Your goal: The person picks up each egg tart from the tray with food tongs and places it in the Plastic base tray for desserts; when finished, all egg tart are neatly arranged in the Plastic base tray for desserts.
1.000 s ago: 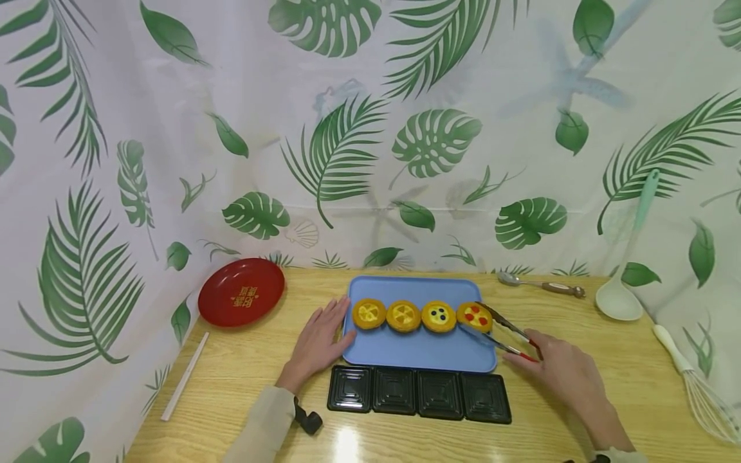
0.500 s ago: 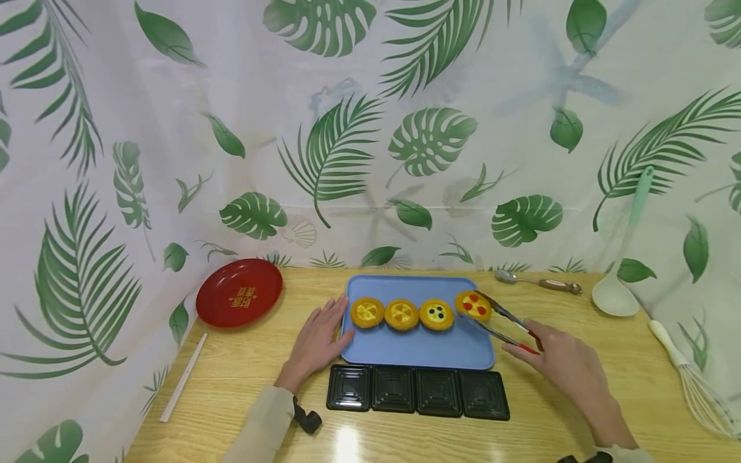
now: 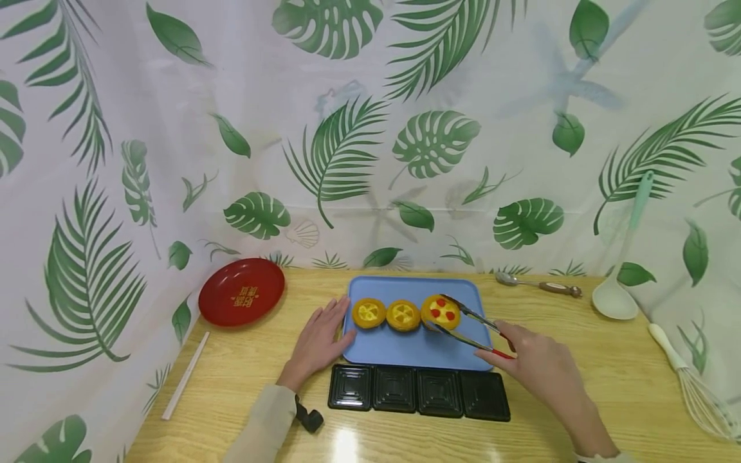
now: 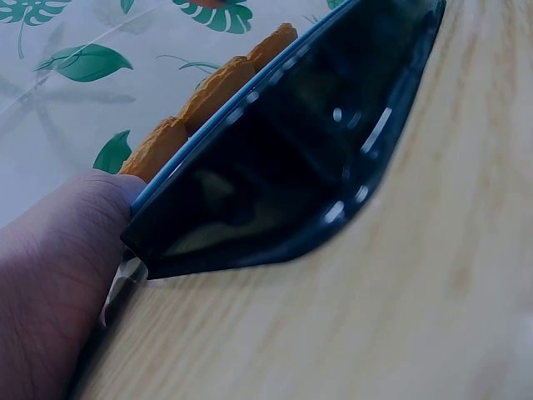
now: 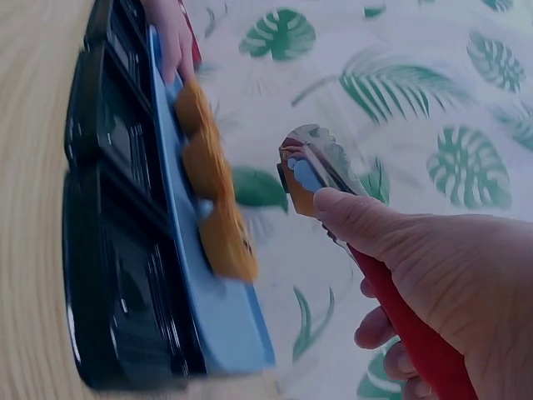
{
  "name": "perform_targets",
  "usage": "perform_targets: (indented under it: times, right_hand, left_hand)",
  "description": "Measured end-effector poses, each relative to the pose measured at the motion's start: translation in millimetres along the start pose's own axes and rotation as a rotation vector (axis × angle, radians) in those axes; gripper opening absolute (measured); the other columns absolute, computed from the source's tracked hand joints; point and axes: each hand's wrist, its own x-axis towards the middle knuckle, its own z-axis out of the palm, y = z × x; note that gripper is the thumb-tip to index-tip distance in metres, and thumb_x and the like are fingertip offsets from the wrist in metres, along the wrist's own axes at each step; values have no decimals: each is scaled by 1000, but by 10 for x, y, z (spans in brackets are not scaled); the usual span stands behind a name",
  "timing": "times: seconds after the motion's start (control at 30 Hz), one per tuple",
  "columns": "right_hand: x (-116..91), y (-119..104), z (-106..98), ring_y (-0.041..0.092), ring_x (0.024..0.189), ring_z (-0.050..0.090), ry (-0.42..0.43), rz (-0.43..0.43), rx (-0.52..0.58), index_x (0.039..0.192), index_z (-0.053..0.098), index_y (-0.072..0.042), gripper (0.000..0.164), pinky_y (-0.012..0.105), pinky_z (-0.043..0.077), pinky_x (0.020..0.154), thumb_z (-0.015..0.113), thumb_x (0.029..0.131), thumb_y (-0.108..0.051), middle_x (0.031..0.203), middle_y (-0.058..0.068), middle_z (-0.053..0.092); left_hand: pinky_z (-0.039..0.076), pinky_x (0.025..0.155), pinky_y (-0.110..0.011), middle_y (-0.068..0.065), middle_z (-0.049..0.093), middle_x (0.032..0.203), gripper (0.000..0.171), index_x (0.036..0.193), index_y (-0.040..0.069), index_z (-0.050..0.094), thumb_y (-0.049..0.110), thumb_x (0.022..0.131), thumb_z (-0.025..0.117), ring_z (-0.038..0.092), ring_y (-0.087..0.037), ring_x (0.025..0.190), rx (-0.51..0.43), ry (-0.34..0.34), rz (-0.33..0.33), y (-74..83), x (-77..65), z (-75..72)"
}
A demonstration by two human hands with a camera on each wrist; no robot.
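Observation:
My right hand [image 3: 544, 370] grips red-handled metal tongs [image 5: 400, 312]. Their tips pinch a small tart with red dots on yellow filling [image 3: 441, 313], raised above the blue tray [image 3: 399, 355]. Two tarts with yellow wedge toppings, one on the left [image 3: 368, 313] and one in the middle [image 3: 402, 315], sit in a row on the tray. A third tart [image 5: 229, 246] ends the row in the right wrist view; the lifted one hides it in the head view. My left hand [image 3: 318, 337] rests at the tray's left edge, fingers extended, thumb touching the rim.
A row of black square dishes [image 3: 350, 388] lies in front of the tray. On the left are a red plate [image 3: 240, 292] and white chopsticks [image 3: 185, 376]. A spoon [image 3: 538, 285], a ladle [image 3: 615, 301] and a whisk [image 3: 689, 376] are on the right.
The red-dotted tart has been lifted off the tray's right end and carried left in the tongs, over the third tart. My left hand has stayed in place.

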Motion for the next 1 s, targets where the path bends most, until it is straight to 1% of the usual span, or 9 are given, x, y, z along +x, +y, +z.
perform_targets:
  times: [0.07, 0.17, 0.3, 0.43, 0.53, 0.63, 0.73, 0.87, 1.0]
  right_hand:
    - [8, -108, -5, 7, 43, 31, 16, -37, -1, 121, 75, -8, 66, 24, 25, 38, 83, 79, -60, 81, 3, 72]
    - [23, -277, -1, 5, 45, 34, 24, -85, 15, 118, 77, -10, 64, 22, 26, 39, 84, 78, -59, 69, -4, 63]
    - [26, -477, 44, 1, 45, 29, 27, -143, 22, 118, 77, -14, 66, 20, 23, 39, 79, 79, -67, 68, -8, 62]
    - [19, -650, 95, 2, 40, 25, -6, -179, 35, 122, 76, -18, 64, 21, 21, 38, 78, 81, -67, 90, -2, 76]
    - [22, -761, 137, 6, 42, 42, -39, -189, 56, 124, 75, -19, 64, 21, 25, 38, 77, 82, -67, 108, 3, 79]
    - [39, -855, 175, 14, 53, 62, -60, -206, 73, 124, 76, -20, 64, 21, 29, 39, 75, 83, -69, 110, 3, 79]
    - [63, -939, 209, 19, 62, 70, -61, -240, 84, 123, 76, -20, 62, 20, 35, 41, 75, 84, -68, 109, 3, 80]
    - [86, -1025, 273, 15, 58, 67, -48, -299, 90, 120, 75, -20, 60, 21, 40, 43, 75, 84, -67, 102, 2, 80]
    - [78, -1085, 377, 7, 50, 54, -47, -342, 81, 117, 73, -21, 59, 21, 35, 41, 74, 84, -69, 89, -5, 75]
  left_hand:
    - [17, 129, -47, 1, 27, 171, 75, 167, 16, 26, 53, 105, 47, 23, -23, 159, -3, 0, 1, 3, -1, -3]
    - [17, 129, -48, 0, 28, 171, 75, 167, 16, 26, 53, 105, 47, 24, -24, 159, -7, 3, 1, 0, 3, -1]
    - [17, 129, -47, 1, 27, 171, 75, 167, 16, 26, 53, 105, 47, 25, -24, 159, 0, 6, 1, -6, 9, 2]
    - [17, 129, -47, 1, 27, 171, 75, 167, 16, 26, 54, 105, 46, 24, -24, 159, 7, -1, 2, -10, 12, 3]
    - [18, 129, -47, 1, 27, 171, 75, 167, 16, 26, 54, 105, 45, 24, -23, 159, 9, -4, 3, -10, 10, 1]
    - [19, 128, -49, 0, 28, 171, 75, 167, 14, 27, 53, 105, 46, 26, -24, 158, 10, 6, 14, -13, 7, 2]
    - [20, 128, -49, 0, 28, 171, 75, 167, 14, 27, 52, 106, 47, 26, -25, 159, 21, 5, 19, -16, 4, 2]
    - [19, 128, -49, -1, 27, 172, 75, 167, 14, 25, 53, 107, 47, 24, -25, 159, 36, -7, 21, -15, 8, 0]
    - [18, 129, -50, -2, 27, 172, 76, 167, 14, 25, 53, 106, 47, 24, -26, 159, 24, -9, 23, -2, 12, -12]
